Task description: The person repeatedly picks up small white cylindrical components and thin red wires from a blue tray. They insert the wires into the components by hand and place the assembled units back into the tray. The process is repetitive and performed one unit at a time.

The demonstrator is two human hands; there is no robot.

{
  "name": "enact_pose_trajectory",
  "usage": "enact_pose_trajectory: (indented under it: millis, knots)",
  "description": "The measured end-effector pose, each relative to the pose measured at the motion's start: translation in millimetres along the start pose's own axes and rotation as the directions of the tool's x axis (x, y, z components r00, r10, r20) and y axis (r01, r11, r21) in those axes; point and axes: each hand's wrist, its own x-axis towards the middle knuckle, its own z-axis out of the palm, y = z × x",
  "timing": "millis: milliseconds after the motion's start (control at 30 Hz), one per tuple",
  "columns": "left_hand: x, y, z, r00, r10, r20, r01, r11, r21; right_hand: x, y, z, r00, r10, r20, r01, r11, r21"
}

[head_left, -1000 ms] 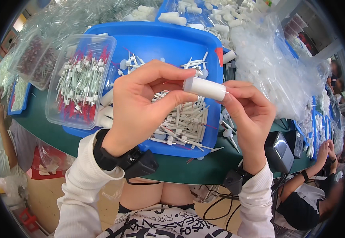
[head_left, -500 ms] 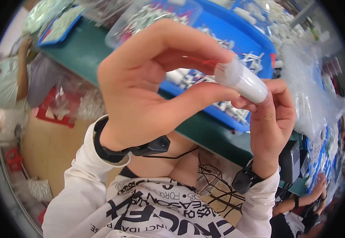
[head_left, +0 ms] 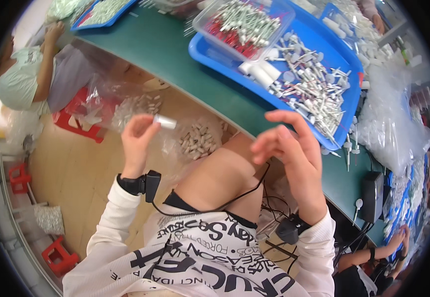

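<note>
My left hand (head_left: 137,143) pinches one end of a short white plastic cylinder (head_left: 166,122) between thumb and fingertips. It holds the cylinder out over the floor, left of my legs. A clear plastic bag with many similar white cylinders (head_left: 198,141) lies below and to the right of it. In front of the table edge, my right hand (head_left: 294,156) is raised with fingers apart and slightly curled, holding nothing. Beyond it, a blue tray (head_left: 206,55) contains loose white stem-like pieces (head_left: 319,84) and a few white cylinders (head_left: 262,74).
On the green table (head_left: 160,54), a clear box (head_left: 215,40) of white-and-red stems rests over the tray's far-left part. A large clear plastic bag (head_left: 381,119) and a black box (head_left: 372,198) are at right. Another person (head_left: 24,79) sits at left by a red stool (head_left: 79,119).
My left hand has moved down and left, carrying the white cylinder away from my right hand. My right hand has let go and opened. The view has shifted, showing more of the tray.
</note>
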Motion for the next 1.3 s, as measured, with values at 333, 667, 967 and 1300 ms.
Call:
enact_pose_trajectory:
  millis: [333,667,967,1300]
  knots:
    - [25.9,-232.4,18.9,0.901,-0.373,0.221,0.168,0.769,0.617,-34.5,-36.7,-77.0,0.896,-0.232,-0.379,0.145,0.959,-0.245]
    - [31.0,-303.1,22.7,0.930,-0.255,0.265,-0.045,0.637,0.770,18.6,-87.6,-113.4,0.859,-0.437,-0.265,0.098,0.650,-0.754]
    - [55.9,18.7,59.3,0.134,-0.580,0.804,-0.186,0.782,0.595,90.0,-83.1,-143.4,0.957,-0.245,0.157,0.121,-0.156,-0.980]
    - [41.8,190.6,263.4,0.618,0.436,0.655,-0.318,0.900,-0.299,51.9,-125.6,-107.4,0.674,-0.721,0.160,0.215,-0.016,-0.976]
